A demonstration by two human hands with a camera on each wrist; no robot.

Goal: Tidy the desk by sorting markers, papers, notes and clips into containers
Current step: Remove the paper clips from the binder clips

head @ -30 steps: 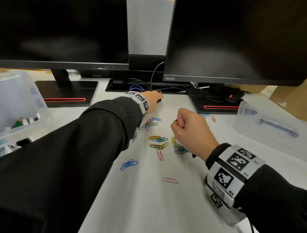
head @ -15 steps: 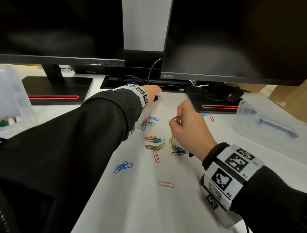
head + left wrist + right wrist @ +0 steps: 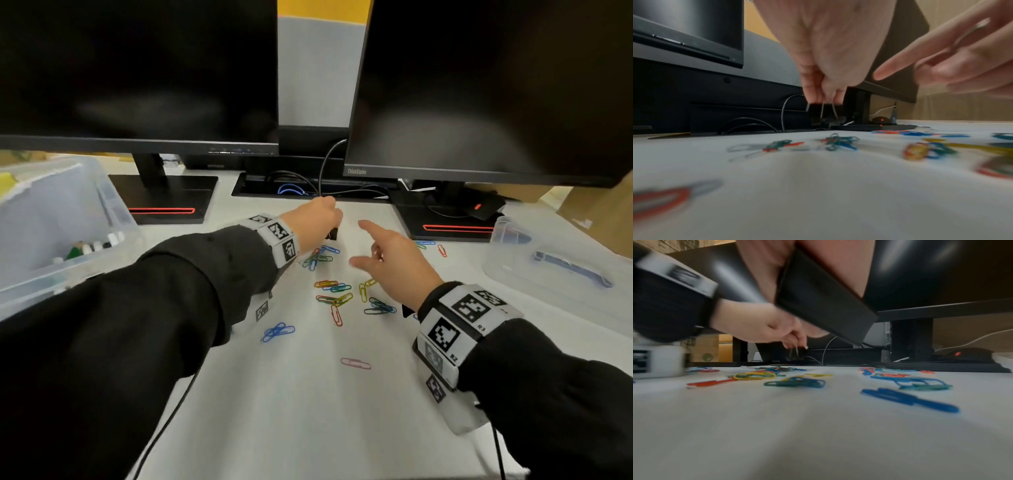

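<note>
My left hand (image 3: 329,229) hangs near the back of the white desk (image 3: 291,394) and pinches the wire handles of a black binder clip (image 3: 332,235), held just above the surface (image 3: 818,112). Close on its right, my right hand (image 3: 359,243) stretches its index finger and thumb toward that clip. Its other fingers are curled, with a small shiny metal clip (image 3: 376,253) showing between them. Coloured paper clips (image 3: 337,291) lie scattered between and under both hands, including a blue bunch (image 3: 277,331) and a pink one (image 3: 356,363).
A clear bin (image 3: 113,212) with markers stands at the left. A clear container (image 3: 507,274) with a blue-handled lid lies at the right. Two monitors (image 3: 479,85) on black stands close off the back, with a cable slot (image 3: 291,188) between them.
My right hand was a closed fist; its index finger and thumb have now stretched out, and it has moved forward toward the left hand. The left hand still holds the binder clip.
</note>
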